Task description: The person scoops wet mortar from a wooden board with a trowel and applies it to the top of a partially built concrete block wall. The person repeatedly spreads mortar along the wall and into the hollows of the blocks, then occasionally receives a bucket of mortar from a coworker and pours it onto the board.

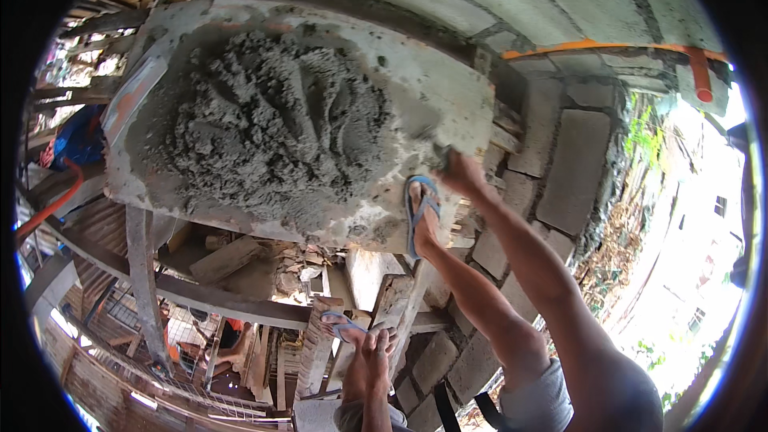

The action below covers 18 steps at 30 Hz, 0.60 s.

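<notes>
grey wet mortar (264,136) lies heaped on a mortar board (448,88) whose right edge the right hand (460,170) grips closed, beside a block wall (572,164) and an orange level (616,50).

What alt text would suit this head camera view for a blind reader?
A heap of wet grey mortar lies on a flat board up on scaffolding, seen from above. The person's right hand reaches to the board's edge, beside a foot in a blue sandal and a grey block wall.
</notes>
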{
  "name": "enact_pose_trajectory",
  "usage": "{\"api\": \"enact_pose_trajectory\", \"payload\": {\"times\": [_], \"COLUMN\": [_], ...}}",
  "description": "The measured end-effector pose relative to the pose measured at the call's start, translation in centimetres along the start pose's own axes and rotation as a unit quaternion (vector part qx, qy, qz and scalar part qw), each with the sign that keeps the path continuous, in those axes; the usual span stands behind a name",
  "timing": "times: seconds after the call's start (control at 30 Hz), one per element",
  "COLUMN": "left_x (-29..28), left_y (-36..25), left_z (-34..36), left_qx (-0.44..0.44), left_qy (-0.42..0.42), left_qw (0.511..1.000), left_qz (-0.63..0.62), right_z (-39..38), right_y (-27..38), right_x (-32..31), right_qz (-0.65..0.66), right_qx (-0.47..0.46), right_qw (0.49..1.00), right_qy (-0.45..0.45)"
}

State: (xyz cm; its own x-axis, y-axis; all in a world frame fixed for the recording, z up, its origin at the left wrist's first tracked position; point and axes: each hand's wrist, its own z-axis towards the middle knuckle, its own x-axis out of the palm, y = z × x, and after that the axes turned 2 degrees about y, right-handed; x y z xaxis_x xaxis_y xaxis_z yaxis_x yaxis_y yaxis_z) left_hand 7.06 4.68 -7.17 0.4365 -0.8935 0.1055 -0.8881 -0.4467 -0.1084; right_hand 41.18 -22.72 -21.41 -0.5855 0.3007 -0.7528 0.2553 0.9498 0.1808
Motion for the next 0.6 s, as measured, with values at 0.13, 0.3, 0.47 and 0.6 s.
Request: {"api": "enact_pose_trajectory", "payload": {"times": [0.13,0.3,0.47,0.6], "left_x": [0.0,0.4,-0.1,-0.4], "left_y": [-0.8,-1.2,-1.6,-2.2], "left_z": [0.7,0.0,-0.3,-0.1], "left_qx": [0.020,0.002,0.010,-0.006], "left_qy": [0.018,0.011,-0.010,-0.001], "left_qw": [0.996,0.996,0.999,0.999], "left_qz": [-0.084,-0.086,-0.045,-0.042], "right_z": [5.3,-1.0,-11.6,-15.7], "right_y": [3.4,6.8,6.7,10.5], "right_x": [1.5,12.7,12.4,8.9], "right_qz": [-0.028,-0.057,-0.016,0.081], "right_qx": [-0.011,-0.041,-0.055,-0.007], "right_qw": [0.999,0.992,0.994,0.994], "right_qy": [-0.041,0.107,-0.092,-0.077]}}
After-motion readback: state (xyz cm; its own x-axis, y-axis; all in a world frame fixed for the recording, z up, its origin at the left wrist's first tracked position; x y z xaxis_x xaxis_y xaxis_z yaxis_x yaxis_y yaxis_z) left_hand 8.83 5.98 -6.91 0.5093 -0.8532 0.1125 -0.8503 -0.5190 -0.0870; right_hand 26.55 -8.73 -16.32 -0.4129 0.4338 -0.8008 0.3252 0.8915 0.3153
